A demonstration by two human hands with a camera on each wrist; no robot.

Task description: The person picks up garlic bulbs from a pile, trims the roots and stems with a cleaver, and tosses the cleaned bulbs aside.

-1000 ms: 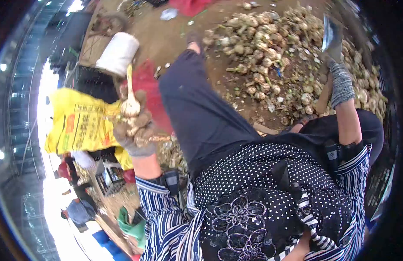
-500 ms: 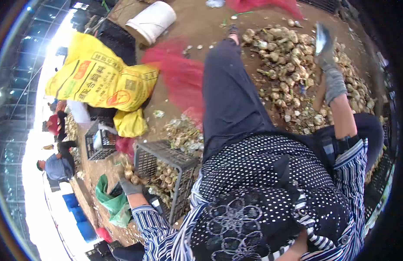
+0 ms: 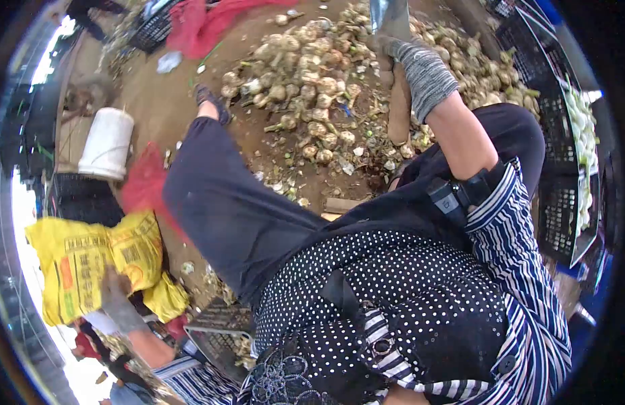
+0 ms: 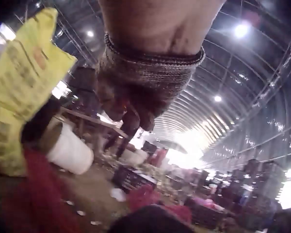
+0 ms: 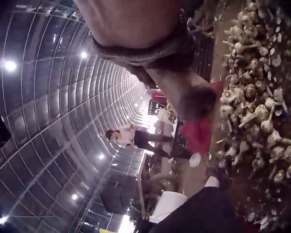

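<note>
My right hand [image 3: 420,74], in a grey knitted glove, grips a wooden-handled blade [image 3: 398,108] over the pile of garlic [image 3: 305,74]. The broad metal end of this tool sticks out past the fingers at the top of the head view. In the right wrist view the butt of its handle [image 5: 196,97] juts from under the glove. My left hand [image 3: 120,304], gloved and blurred, is out to the left and overlaps the yellow sack [image 3: 69,270] in the head view. Its fingers [image 4: 111,104] hang loosely curled in the left wrist view, with no garlic showing in them.
Beside my left thigh stands a dark crate [image 3: 221,331]. A white bucket [image 3: 106,143] and red netting [image 3: 147,182] lie past my left leg. Black crates [image 3: 559,142] line the right side. A person [image 5: 136,138] stands farther off in the right wrist view.
A second ago my left hand held several garlic bulbs; it then passed down over the crate and now shows none. The head view has turned. My right hand keeps its grip on the blade.
</note>
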